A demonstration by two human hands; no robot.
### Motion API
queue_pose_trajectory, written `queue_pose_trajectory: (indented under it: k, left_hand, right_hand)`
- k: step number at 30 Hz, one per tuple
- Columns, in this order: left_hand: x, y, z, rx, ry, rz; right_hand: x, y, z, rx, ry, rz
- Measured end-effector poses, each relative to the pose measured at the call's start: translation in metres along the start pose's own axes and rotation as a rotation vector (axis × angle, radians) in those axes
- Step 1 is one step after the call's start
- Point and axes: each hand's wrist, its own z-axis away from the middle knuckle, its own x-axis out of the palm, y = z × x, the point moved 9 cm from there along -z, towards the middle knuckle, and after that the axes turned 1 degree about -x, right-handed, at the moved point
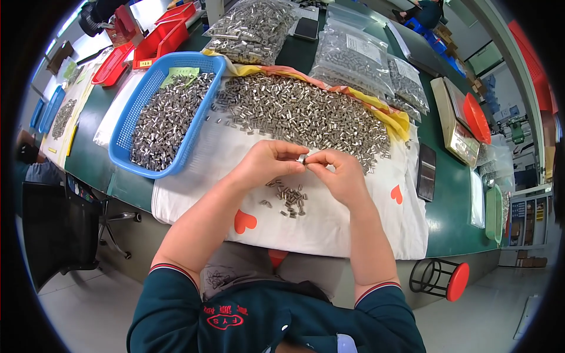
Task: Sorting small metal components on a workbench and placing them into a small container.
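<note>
My left hand (pixel 272 165) and my right hand (pixel 340 175) meet over the white cloth (pixel 191 203). Between their fingertips is a small shiny metal sleeve (pixel 302 158), pinched from both sides. Just below the hands lies a small loose group of metal sleeves (pixel 292 202). Beyond them spreads a large heap of the same short metal sleeves (pixel 312 112), bordered at the back by a rolled yellow and orange cloth (pixel 394 117). To the left, a blue plastic basket (pixel 122 138) holds many more sleeves with a green paper slip (pixel 182 72) on top.
Clear bags of metal parts (pixel 250 29) (pixel 353 56) stand at the back of the green table (pixel 426 229). A dark phone-like case (pixel 426 172) and a scale (pixel 456 120) with a red tray are at right. Red bins (pixel 162 44) stand far left; a red stool (pixel 457 282) is below.
</note>
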Motion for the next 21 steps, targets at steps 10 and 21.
queue_pose_trajectory:
  k: [10, 21]
  left_hand:
    - [0.028, 0.009, 0.013, -0.038, -0.223, -0.242]
    - [0.028, 0.006, 0.009, -0.011, -0.199, -0.207]
  right_hand:
    - [-0.038, 0.039, -0.009, 0.101, 0.180, 0.302]
    - [-0.005, 0.027, -0.015, -0.112, 0.085, 0.706]
